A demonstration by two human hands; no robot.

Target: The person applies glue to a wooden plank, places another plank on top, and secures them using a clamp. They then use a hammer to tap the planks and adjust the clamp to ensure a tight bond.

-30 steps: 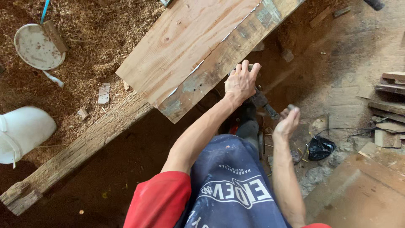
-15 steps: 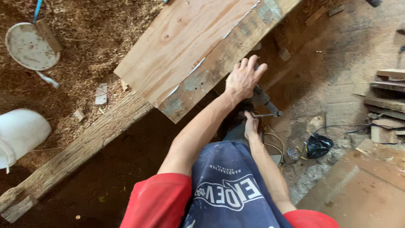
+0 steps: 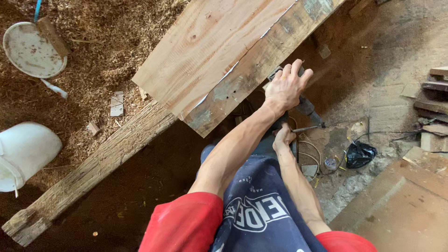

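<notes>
- Resting on a dark grey handheld power tool (image 3: 303, 105), the left hand (image 3: 285, 86) lies palm down with its fingers spread and curved over the tool's top; the grip is loose, not a closed fist.
- The power tool sits just beside the lower edge of the wide, pale, reddish wooden plank (image 3: 219, 51), which runs diagonally across the upper middle of the view.
- A weathered grey-brown strip forms the plank's near edge, touching the tool area.
- The right hand (image 3: 283, 138) sits below the left hand, near the person's knee, with its fingers curled around a dark object; what that object is cannot be told.
- A thin metal rod (image 3: 309, 128) projects sideways just beside the right hand.
- A rough, long wooden beam (image 3: 93, 168) lies under the plank and extends to the lower left.
- Sawdust (image 3: 102, 51) covers the floor at upper left, where a round white lid (image 3: 30, 51) lies.
- A white plastic bucket (image 3: 23, 154) lies at the left edge.
- A small black plastic bag (image 3: 360, 154) lies on the floor, well apart to the right.
</notes>
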